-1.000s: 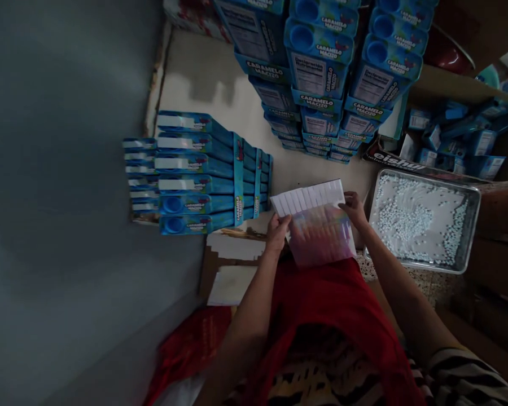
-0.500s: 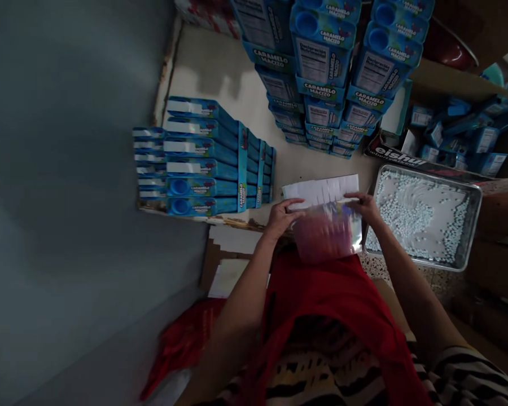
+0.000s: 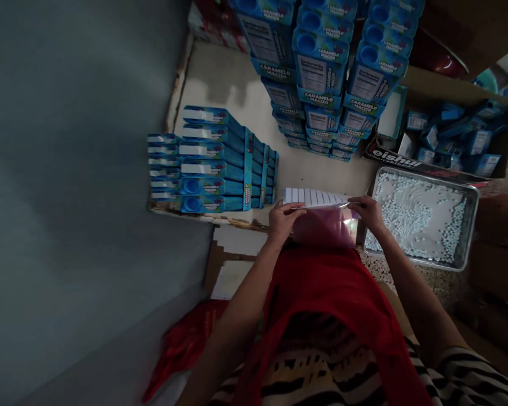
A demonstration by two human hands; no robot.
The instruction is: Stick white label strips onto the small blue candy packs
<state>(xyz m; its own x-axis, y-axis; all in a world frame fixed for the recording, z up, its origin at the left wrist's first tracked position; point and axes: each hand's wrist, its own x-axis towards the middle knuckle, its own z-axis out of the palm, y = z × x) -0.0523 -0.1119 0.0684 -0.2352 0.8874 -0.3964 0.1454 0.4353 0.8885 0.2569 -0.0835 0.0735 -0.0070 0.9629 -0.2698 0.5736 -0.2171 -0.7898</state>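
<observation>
A clear plastic bag [image 3: 328, 226] hangs at the front edge of the table, the red apron showing through it. White, flat pieces [image 3: 311, 196] lie in a row along its upper part. My left hand [image 3: 283, 221] pinches the bag's left edge between thumb and fingers. At the right edge, my right hand [image 3: 367, 213] has its fingers closed on the plastic. Whether the white pieces are inside the bag or behind it I cannot tell.
Blue boxes [image 3: 211, 151] lie stacked on the table [image 3: 220, 70] at the left. Taller stacks of blue boxes [image 3: 322, 62] stand behind. A metal tray [image 3: 469, 225] of small pale pieces is at the right, below a cardboard box [image 3: 432, 82] of blue packets.
The clear bag's upper edge is pulled straighter between my hands, and the white pieces look more foreshortened. My right hand has moved slightly down. The whole view has shifted a little.
</observation>
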